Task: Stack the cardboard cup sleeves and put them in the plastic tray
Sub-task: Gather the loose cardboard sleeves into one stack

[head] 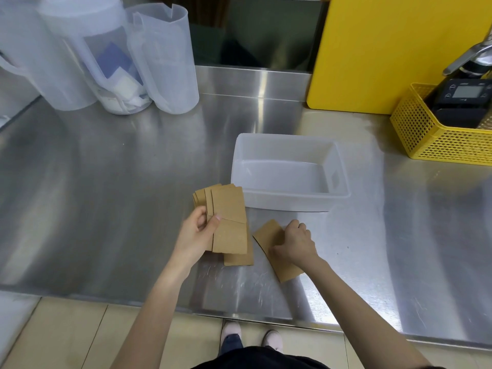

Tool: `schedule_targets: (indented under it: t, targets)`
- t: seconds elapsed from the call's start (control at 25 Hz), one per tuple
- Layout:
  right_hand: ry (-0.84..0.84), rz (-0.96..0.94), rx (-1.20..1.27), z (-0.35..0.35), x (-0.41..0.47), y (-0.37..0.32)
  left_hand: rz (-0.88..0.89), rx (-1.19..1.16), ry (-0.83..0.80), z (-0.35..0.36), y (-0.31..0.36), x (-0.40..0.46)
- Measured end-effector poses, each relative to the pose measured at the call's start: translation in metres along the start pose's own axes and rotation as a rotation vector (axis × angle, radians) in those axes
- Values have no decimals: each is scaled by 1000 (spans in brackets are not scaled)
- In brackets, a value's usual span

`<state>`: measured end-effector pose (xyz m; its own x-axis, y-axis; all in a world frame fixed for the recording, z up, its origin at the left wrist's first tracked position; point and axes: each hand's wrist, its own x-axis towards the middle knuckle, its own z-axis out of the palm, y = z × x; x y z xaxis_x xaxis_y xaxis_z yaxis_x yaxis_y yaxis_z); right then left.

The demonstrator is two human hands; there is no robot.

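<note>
Both forearms enter from 6 o'clock over the steel counter (pixel 93 182). Left hand (pixel 198 231): thumb and fingers clamped on a fanned bunch of cardboard cup sleeves (pixel 227 209), top ends splayed toward 12 o'clock, lower ends overlapping another flat sleeve (pixel 239 258) on the counter. Right hand (pixel 294 242): fingers curled down onto a single sleeve (pixel 277 251) lying flat and tilted, long axis from 11 to 5 o'clock; whether it is gripped or only pressed, cannot tell. Plastic tray (pixel 338 166): translucent, on the counter at 1 o'clock from the hands, just beyond the fanned bunch, nothing visible inside. Yellow basket (pixel 426 139) at 2 o'clock; translucent pitchers (pixel 165 62) at 10 o'clock.
</note>
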<state>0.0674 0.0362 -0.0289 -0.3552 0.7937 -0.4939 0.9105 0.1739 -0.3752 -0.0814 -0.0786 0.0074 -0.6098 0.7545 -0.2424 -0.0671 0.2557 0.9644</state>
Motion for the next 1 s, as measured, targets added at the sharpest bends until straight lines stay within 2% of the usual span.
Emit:
schedule_targets:
  t: [0.16,0.36,0.48,0.76,1.0]
  targets:
    - [-53,-66,262,-17,-1,5,5,30,8,-2,0,-1]
    - [-207,-116,678,-49,-8,11,9,34,25,-5,1,0]
    - [-277,-175,829,-59,-12,7,7,32,30,-4,2,-2]
    - [-323,-248,870,-56,-18,-25,2,52,3,-2,2,-5]
    - [-210,-260,823,-41,-24,-54,0,-1,-13,5,5,-9]
